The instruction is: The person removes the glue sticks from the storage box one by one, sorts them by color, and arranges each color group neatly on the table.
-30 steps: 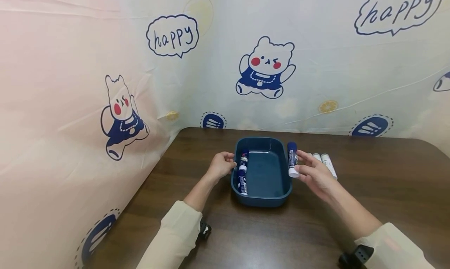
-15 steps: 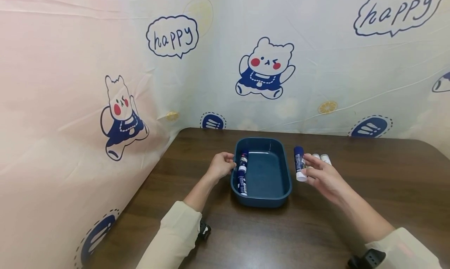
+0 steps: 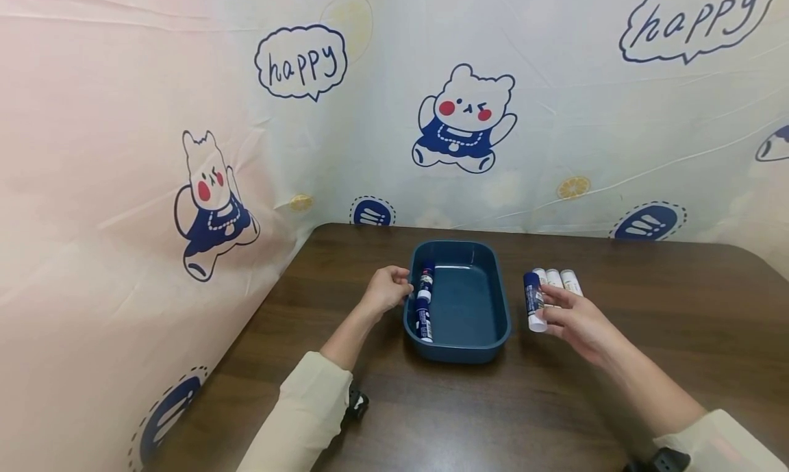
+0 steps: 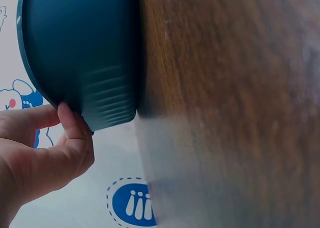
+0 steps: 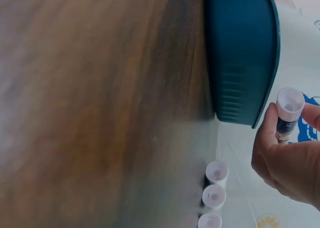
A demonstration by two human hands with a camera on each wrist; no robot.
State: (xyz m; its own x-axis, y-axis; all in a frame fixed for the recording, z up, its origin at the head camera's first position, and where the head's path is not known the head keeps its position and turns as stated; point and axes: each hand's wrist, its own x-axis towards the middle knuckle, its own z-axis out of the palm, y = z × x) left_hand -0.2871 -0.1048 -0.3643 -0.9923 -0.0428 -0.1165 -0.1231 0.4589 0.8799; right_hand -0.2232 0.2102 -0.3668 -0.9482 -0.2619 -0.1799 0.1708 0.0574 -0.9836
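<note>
My right hand (image 3: 582, 328) pinches a glue stick (image 3: 535, 302) with a dark blue cap and white base, held upright just right of the bin. In the right wrist view its white base (image 5: 290, 103) shows above my fingers. With thumb and fingers, my left hand (image 3: 387, 290) grips the rim of the dark teal bin (image 3: 457, 354) on its left side; the left wrist view shows this hand (image 4: 55, 150) at the rim too. Inside the bin, two glue sticks (image 3: 424, 320) lie end to end along the left wall.
Several more glue sticks (image 3: 571, 282) lie side by side to the right of the bin, partly behind my right hand; their white ends (image 5: 214, 196) show in the right wrist view. The brown wooden table (image 3: 370, 246) meets a printed cloth backdrop (image 3: 542, 102) at its back and left.
My right hand has moved right and toward me with the glue stick, from the bin's right rim to in front of the other glue sticks. My left hand and the bin stay put.
</note>
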